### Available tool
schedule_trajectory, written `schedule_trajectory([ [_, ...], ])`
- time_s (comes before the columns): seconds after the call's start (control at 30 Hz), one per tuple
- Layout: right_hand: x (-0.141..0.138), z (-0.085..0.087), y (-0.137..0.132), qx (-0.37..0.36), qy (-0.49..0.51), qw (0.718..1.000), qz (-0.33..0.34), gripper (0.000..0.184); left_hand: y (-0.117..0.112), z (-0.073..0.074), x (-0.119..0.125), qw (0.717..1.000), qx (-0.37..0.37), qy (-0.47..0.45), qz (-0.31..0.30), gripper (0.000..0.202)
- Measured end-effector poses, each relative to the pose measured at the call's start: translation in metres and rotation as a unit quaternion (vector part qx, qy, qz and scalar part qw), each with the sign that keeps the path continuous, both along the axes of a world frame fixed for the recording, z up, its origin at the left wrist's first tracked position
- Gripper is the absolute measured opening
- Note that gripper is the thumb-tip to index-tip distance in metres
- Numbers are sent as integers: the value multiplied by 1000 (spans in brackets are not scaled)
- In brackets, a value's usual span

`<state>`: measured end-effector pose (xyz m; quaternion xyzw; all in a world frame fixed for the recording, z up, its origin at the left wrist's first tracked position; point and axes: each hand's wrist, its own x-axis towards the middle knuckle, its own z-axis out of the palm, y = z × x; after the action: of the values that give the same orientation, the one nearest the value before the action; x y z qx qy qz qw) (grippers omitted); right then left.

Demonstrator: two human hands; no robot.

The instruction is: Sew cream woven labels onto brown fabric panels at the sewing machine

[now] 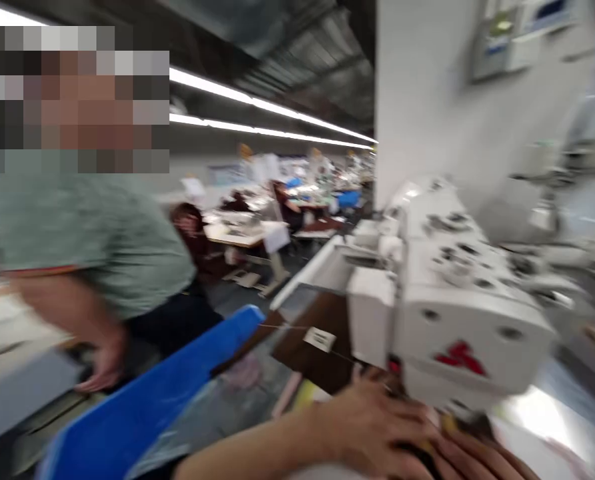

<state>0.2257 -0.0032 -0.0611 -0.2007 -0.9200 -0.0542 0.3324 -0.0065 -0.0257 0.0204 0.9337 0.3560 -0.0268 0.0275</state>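
A white sewing machine (452, 287) with a red three-diamond mark stands at the right. Low beside its front end is my left hand (370, 417), reaching in from the bottom, fingers stretched out and somewhat blurred. My right hand (470, 457) shows only in part at the bottom edge, its fingers extended close to the left one. A bit of dark cloth (417, 453) shows below and between the fingers; the fingertips' contact with it is unclear. Left of the machine head lie brown fabric pieces (297, 360), one bearing a white label (319, 339), with a thread across them.
A blue panel or cover (157, 400) slopes along the left of my workplace. Beyond it a co-worker in a green shirt (92, 240) stands with an arm hanging down. Further sewing tables (247, 233) recede behind. A white wall or column (427, 100) rises behind the machine.
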Motion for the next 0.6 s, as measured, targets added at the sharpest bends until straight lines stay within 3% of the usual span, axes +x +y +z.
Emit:
schedule_trajectory([
  [0.07,39,0,-27,-7,-53,998,-44,31,10,-16,16,995,-24,-83,-49,42],
  [0.13,55,7,-41,-10,-86,994,-71,31,18,-26,17,987,-28,-139,-72,48],
  [0.33,57,21,-47,-58,-100,989,-90,29,25,-31,-8,988,-26,-128,-80,56],
  [0.6,54,21,-49,-50,-95,989,-101,29,34,-32,7,988,-72,-106,-82,59],
])
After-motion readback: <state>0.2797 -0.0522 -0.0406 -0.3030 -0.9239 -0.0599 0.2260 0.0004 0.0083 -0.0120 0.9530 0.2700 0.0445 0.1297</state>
